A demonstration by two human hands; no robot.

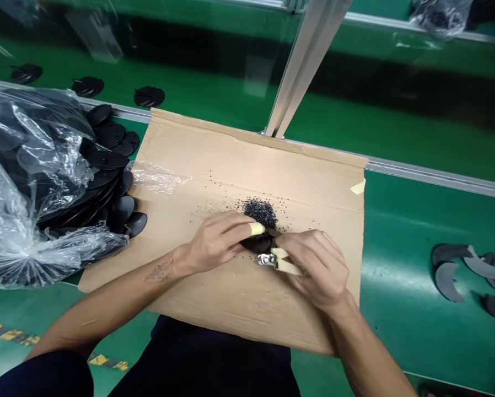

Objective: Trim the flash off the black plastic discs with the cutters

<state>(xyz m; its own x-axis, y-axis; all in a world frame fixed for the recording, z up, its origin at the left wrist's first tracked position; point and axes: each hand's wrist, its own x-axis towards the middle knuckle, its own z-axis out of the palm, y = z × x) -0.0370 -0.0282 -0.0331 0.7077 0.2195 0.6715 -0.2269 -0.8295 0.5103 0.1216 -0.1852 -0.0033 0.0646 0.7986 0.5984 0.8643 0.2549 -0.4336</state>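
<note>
Clamps one black disc [258,243] in left hand [218,240], over mid-cardboard [222,298]; wraps right hand [316,264] round one pair of pliers [267,259], contact with disc unclear. Could nip taped left finger [256,228] through a slip so close, or scatter loose bits [261,212] through a knock. Counts one plastic bag [28,256] spilling discs [109,160], total unclear; three dark parts [149,96] behind; one pile of bits; at least five curved pieces [448,281].

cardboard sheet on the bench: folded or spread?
Spread: the cardboard sheet lies broadly flat, a pile of small black bits on it.
</note>
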